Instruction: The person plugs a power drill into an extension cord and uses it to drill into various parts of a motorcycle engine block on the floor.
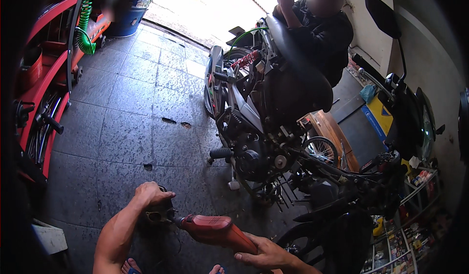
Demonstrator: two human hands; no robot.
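Observation:
My right hand (pixel 266 252) wraps round the rear end of a red power tool (pixel 210 229), low in the middle of the head view. The tool's nose points left and meets a dark metal part (pixel 159 214) with a lighter, brassy opening. From above, my left hand (pixel 150 196) closes over that part, thumb pointing right. What kind of part it is cannot be made out in the shadow. Whether the tool's bit sits in it is hidden. Just beyond, to the right, stands a partly stripped motorcycle (pixel 251 154) with its engine bare and a red shock spring (pixel 245 60).
Behind the motorcycle, another person (pixel 322 44) raises a hand. A red tool cart (pixel 51 73) holding wrenches lines the left, beside a green coiled hose (pixel 87 39) and blue drum (pixel 128 22). A glass display case (pixel 395 254) stands lower right. Dark tiles (pixel 127 122) cover the floor.

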